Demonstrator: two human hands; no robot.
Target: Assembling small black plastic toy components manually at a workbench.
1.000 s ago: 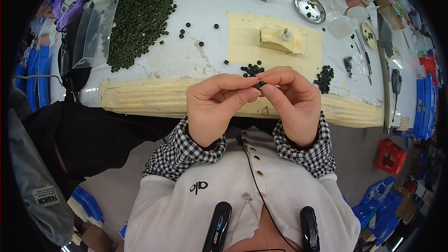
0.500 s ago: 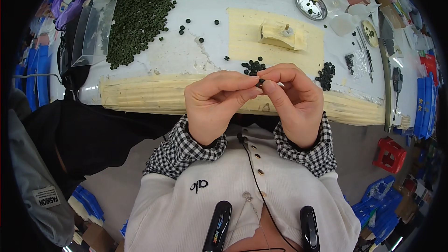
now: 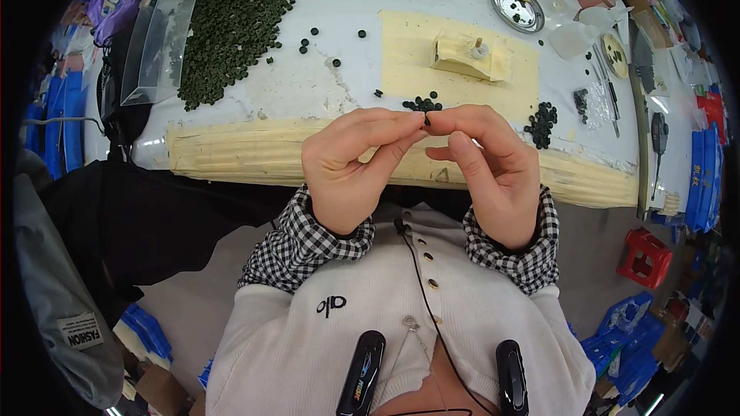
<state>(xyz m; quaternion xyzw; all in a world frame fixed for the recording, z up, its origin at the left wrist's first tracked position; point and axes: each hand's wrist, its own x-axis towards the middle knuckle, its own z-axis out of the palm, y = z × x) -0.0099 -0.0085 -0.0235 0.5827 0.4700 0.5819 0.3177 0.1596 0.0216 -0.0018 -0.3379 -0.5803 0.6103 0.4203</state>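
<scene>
Over the table's front edge, my left hand [image 3: 351, 162] pinches a small black round piece [image 3: 427, 119] between thumb and index finger; the fingers cover most of it. My right hand [image 3: 497, 166] has its index fingertip against the piece. Its thumb stands apart from that finger, so this hand is open. Just beyond my fingertips lies a small cluster of black round pieces [image 3: 422, 103] on the table. Another group of such pieces [image 3: 543, 125] sits to the right of my right hand.
A big heap of dark green-black pieces [image 3: 231, 31] covers the table's left, beside a clear plastic box [image 3: 159, 50]. A cream block with a peg [image 3: 466, 60] rests on a yellow sheet [image 3: 401, 38]. A round metal dish [image 3: 517, 8] stands farther back. Cream padding [image 3: 254, 156] lines the front edge.
My right thumb has come away from the small black piece and spread from the index finger. My left hand keeps its pinch at nearly the same place.
</scene>
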